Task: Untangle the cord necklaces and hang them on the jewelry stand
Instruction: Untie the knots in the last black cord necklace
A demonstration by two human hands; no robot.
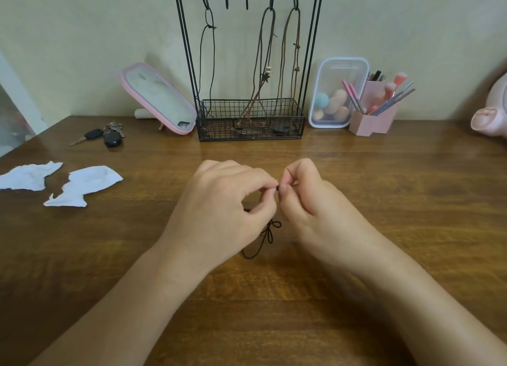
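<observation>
Hands (pixel 277 192) hiding black cord (pixel 263 239), knot unclear

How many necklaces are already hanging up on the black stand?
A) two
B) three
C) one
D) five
B: three hang from hooks on the stand: a black necklace, a brown star necklace and a knotted brown necklace. The left hand and right hand pinch another black cord.

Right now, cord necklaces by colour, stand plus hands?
Black: 2, hung black cord necklace on black wire jewelry stand, tangled black cord necklace in left hand, right hand
Brown: 2, star-pendant brown cord necklace, knotted brown cord necklace
Total: 4
</observation>
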